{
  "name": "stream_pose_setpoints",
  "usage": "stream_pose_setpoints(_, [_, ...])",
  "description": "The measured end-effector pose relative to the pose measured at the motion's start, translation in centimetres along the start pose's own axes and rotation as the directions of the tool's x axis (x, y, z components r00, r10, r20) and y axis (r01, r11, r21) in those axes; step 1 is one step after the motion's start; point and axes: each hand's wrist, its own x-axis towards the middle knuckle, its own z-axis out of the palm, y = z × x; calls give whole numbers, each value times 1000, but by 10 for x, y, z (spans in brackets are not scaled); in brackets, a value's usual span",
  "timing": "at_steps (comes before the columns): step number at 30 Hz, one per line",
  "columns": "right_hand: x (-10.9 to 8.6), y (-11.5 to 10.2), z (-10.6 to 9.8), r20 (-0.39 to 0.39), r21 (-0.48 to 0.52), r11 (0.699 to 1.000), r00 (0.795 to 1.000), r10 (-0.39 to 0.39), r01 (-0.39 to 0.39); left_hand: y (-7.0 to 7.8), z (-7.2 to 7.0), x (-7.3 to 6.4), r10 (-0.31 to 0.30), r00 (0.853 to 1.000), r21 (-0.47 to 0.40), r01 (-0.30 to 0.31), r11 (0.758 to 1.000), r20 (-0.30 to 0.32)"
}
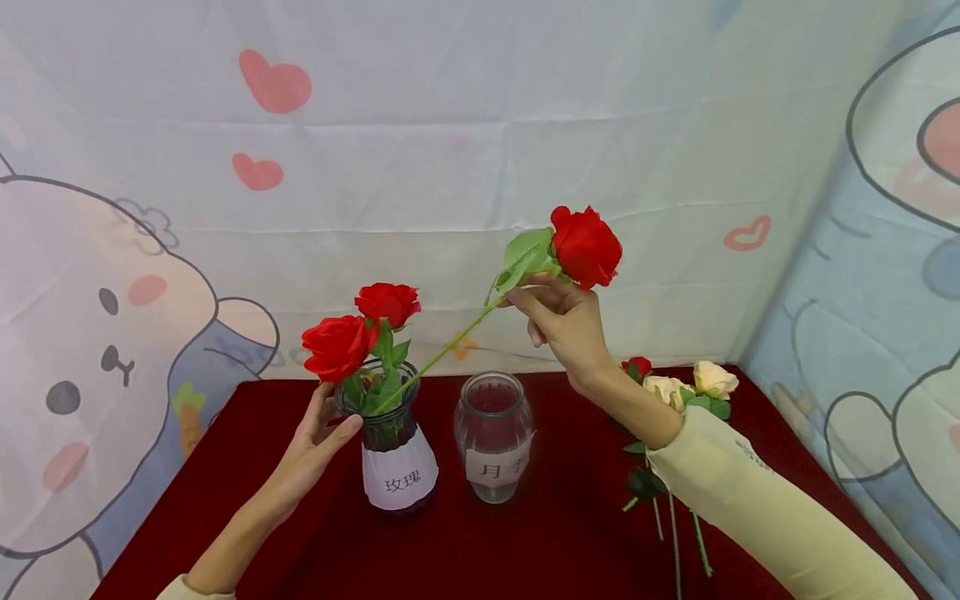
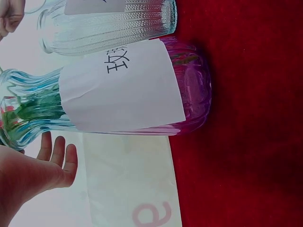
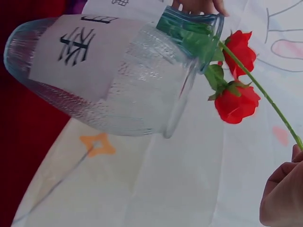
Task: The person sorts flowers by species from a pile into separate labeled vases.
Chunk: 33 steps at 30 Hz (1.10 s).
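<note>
My right hand (image 1: 566, 327) pinches the stem of a red rose (image 1: 587, 247) just below its leaves. Its long green stem slants down left, the lower end inside the neck of a glass vase (image 1: 399, 475) with a white paper label and purple base. Two other red roses (image 1: 340, 347) stand in that vase. At the neck's left side, my left hand (image 1: 318, 442) holds the vase between thumb and fingers; in the left wrist view its outer fingers (image 2: 71, 161) stay loose beside the glass. A clear ribbed vase (image 1: 491, 429), also labelled, stands upright to the right, holding no flowers.
On the right of the dark red cloth (image 1: 570, 533) lie cream roses (image 1: 715, 379) and a red bloom (image 1: 637, 367), partly hidden by my right forearm. A printed fabric backdrop (image 1: 420, 167) rises behind the table and along both sides.
</note>
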Motion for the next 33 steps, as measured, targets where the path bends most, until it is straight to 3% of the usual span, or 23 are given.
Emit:
stream_pose_setpoints(3, [3,-2,5,-3,-2,996,996,-93,93,0,0,1,3,1000,-2,-3,1000,1])
stream_pose_setpoints(7, [6,-6,10,-12,-4,967,967,-255,255,2,2,1,-8,1000,-3,8,1000,0])
stream_pose_setpoints(10, [7,-8,14,-2,-4,955,955,-297,297,3,2,1,-19,1000,-5,19,1000,-5])
stream_pose_setpoints(17, [4,-1,30,87,-7,967,964,-251,253,4,3,0,-19,1000,-4,19,1000,-7])
stream_pose_setpoints(23, [-6,7,43,188,-72,978,965,-181,197,6,3,0,-22,1000,-7,22,1000,-7])
stream_pose_setpoints(28, [-18,16,50,313,-155,972,942,-119,175,6,3,-1,-22,1000,-7,22,1000,-5])
stream_pose_setpoints(33, [-24,22,62,413,-205,952,902,-126,227,6,1,-2,-8,1000,12,9,1000,-11])
